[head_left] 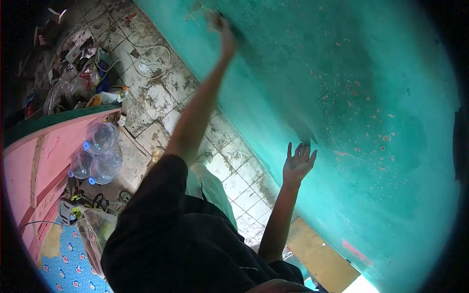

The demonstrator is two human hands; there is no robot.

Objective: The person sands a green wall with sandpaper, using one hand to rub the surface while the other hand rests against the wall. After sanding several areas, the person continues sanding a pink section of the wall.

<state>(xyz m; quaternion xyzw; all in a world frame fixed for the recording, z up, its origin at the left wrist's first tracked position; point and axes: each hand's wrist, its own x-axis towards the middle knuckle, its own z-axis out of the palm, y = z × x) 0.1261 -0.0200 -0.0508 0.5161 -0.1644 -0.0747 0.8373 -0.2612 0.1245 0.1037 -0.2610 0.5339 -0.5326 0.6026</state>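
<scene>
My left hand (218, 23) is stretched far out against the green wall (293, 63) at the top of the view. It is smeared by motion; a pale patch shows beside its fingers, and I cannot make out whether it holds anything. My right hand (298, 165) is raised close to the wall lower down, palm towards me, fingers spread and nothing in them. Its shadow falls on the wall just beyond the fingertips. The wall's paint has a darker, damp-looking area and several chipped, pinkish spots.
Dirty white floor tiles (239, 185) run along the wall's foot. To the left are a rubbish heap (80, 80), a pink wooden panel (51, 154) with a green edge, and clear plastic bottles (105, 161) with blue caps. A brown board (317, 256) stands by the wall at the bottom.
</scene>
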